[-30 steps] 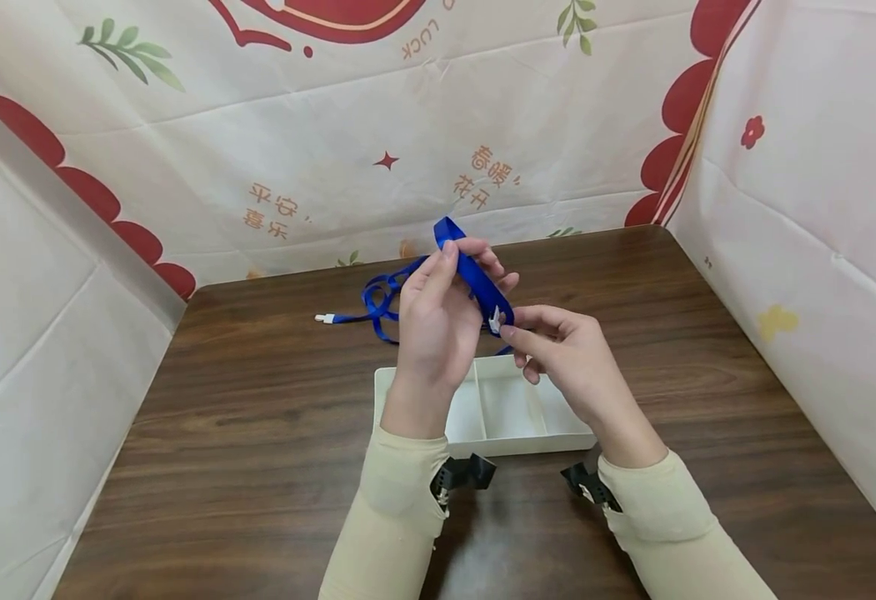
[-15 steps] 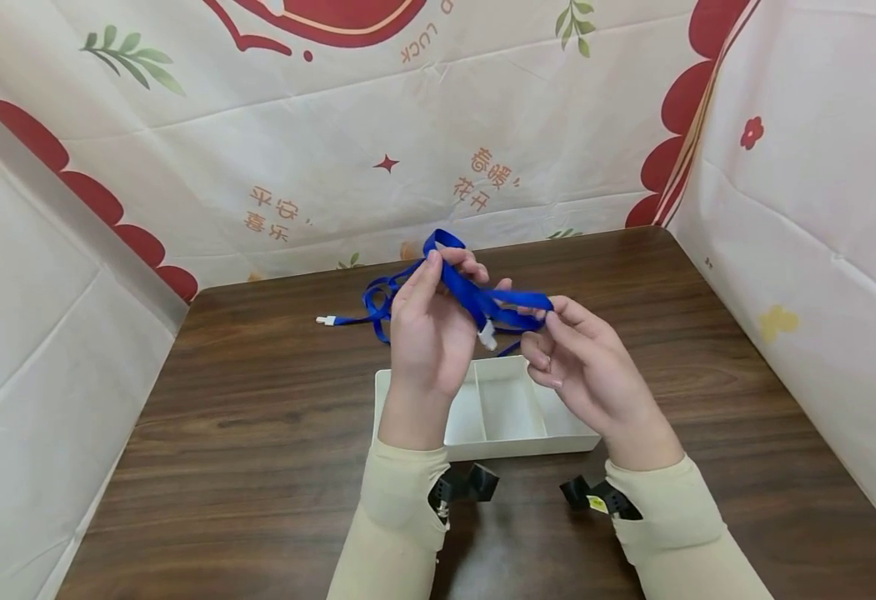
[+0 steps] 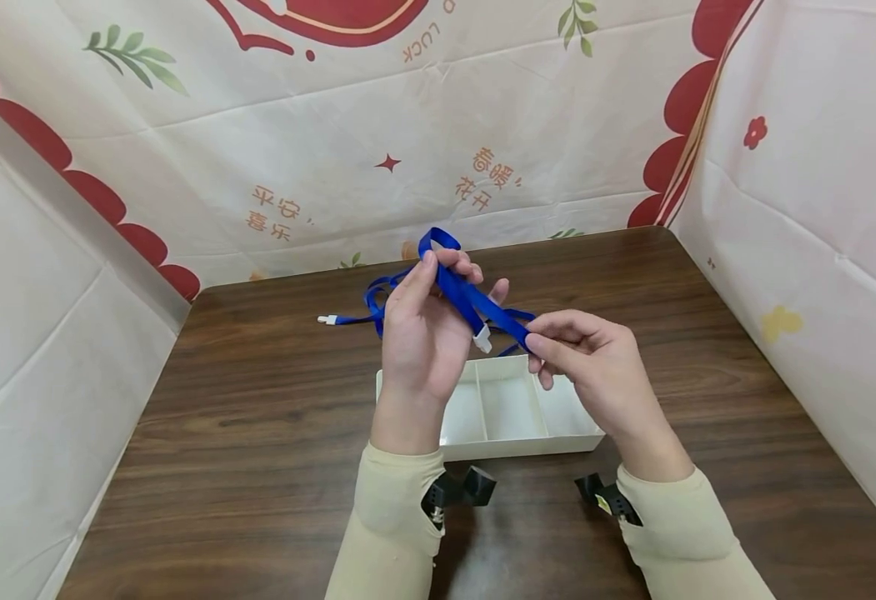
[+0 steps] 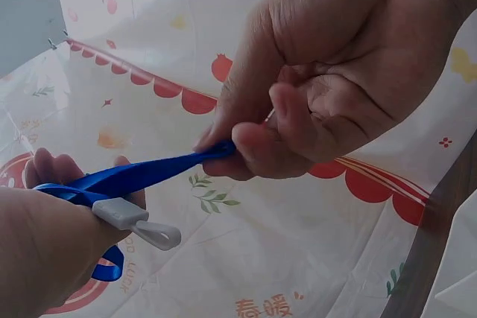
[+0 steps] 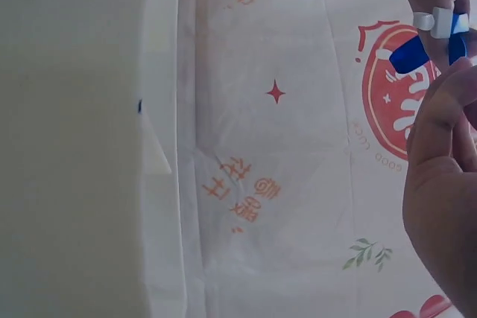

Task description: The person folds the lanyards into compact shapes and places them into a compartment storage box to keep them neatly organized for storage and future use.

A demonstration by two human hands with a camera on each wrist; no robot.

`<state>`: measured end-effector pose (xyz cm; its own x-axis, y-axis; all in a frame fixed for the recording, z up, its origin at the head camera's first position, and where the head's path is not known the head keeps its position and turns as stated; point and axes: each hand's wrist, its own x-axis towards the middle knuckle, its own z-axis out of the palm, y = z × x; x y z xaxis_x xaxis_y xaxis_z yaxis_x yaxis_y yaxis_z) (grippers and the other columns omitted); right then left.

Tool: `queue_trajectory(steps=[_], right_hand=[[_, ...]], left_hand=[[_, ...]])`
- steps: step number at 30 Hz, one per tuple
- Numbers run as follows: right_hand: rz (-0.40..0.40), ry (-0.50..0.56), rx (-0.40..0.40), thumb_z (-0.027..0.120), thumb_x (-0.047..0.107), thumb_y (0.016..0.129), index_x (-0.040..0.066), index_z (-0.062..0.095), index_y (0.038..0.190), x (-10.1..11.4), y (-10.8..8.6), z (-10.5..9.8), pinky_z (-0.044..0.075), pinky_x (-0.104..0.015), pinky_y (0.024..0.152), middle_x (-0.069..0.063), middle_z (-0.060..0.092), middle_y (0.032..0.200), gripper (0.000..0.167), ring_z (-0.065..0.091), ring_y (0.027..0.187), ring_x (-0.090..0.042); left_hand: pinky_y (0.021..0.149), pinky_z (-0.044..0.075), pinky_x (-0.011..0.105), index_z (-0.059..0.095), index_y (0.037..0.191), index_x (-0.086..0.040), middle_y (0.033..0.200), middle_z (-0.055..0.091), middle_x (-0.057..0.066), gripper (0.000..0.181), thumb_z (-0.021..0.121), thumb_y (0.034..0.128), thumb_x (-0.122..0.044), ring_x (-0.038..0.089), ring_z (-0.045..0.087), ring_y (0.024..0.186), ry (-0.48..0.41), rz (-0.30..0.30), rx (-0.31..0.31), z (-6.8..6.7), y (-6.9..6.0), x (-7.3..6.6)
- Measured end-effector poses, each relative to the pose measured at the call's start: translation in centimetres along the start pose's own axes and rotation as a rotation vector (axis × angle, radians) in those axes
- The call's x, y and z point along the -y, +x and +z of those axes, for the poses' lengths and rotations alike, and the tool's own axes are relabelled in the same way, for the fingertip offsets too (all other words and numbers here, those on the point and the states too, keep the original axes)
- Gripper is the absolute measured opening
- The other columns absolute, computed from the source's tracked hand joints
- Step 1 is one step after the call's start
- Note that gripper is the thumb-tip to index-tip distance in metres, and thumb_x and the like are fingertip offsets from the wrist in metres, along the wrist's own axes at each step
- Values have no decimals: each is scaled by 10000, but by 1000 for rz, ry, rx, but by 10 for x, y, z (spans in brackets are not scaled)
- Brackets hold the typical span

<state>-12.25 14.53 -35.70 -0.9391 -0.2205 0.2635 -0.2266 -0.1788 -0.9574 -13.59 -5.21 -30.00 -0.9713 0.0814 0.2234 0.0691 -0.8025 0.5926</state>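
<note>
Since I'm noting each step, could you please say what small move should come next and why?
Perhaps the right grip should fold the blue lanyard toward the left grip, since both pinch it and a straight length runs between them.

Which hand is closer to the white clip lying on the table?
Left. The left hand is off to the right of the white clip; the right hand is farther right, past the left hand.
</note>
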Motion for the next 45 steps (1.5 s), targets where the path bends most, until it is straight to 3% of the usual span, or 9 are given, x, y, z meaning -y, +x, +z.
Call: queue_trajectory(steps=[10,16,21,24,30,33,37,41,45], right_hand=[[-158,-360,21,697,-77,973,18,767,1083,6,-6,2,576,-254,618,30,751,924,162,660,672,-165],[-158,-373,48,771,-90,908,14,710,1184,6,-8,5,622,-236,710,65,751,993,302,716,790,-148],[-292,-379,33,798,-177,827,14,754,1059,1,-8,8,620,-196,794,5,737,1068,303,700,894,-102],[-397,-321,-65,767,-227,822,-48,758,1012,-1,-7,10,614,-175,792,-47,734,1113,261,704,911,-101],[-526,-125,-359,730,-156,907,-219,630,972,0,-2,16,581,-168,626,-31,771,967,135,668,640,-105],[-542,-244,-507,728,-81,944,-212,596,944,-2,1,19,548,-140,571,-33,766,851,186,654,576,-34],[-538,-579,-621,704,-10,981,-154,614,1022,-8,1,21,455,-57,554,-127,739,706,175,567,568,117],[-489,-750,-584,644,53,1044,-82,661,1136,-10,2,20,353,-41,528,-111,702,652,165,482,572,128],[-409,-609,-447,635,8,1034,-55,688,1170,-9,1,19,460,-75,547,-2,719,854,159,583,649,45]], left_hand=[[1015,548,494,717,1018,-146,1004,690,-15,318,450,1149,-259,158,602,1002,-35,-19,-1,-3,-2,-2],[1013,551,494,727,1019,-149,998,691,-12,318,461,1147,-265,159,604,991,-41,-24,-5,-5,-2,0],[1002,552,486,747,1003,-157,987,681,-8,353,448,1152,-270,163,594,985,-45,-19,-3,-5,-1,-2],[998,560,476,749,1002,-158,996,680,-7,354,451,1152,-276,168,588,986,-30,-22,-24,-5,0,-1],[939,581,419,801,978,-156,1004,754,1,373,480,1144,-248,197,639,976,140,-32,-110,-4,1,12],[932,558,411,818,975,-174,1011,781,-7,368,497,1139,-247,186,661,1021,221,-47,-130,-2,-1,20],[916,543,416,824,977,-184,1029,794,-10,349,517,1131,-246,162,676,1026,262,-23,-141,-1,-1,25],[915,523,387,819,980,-187,1044,797,-8,349,511,1132,-250,167,689,974,290,33,-134,1,0,25],[924,559,343,813,984,-171,1049,799,-2,351,506,1134,-254,179,689,936,293,69,-123,3,0,23]])
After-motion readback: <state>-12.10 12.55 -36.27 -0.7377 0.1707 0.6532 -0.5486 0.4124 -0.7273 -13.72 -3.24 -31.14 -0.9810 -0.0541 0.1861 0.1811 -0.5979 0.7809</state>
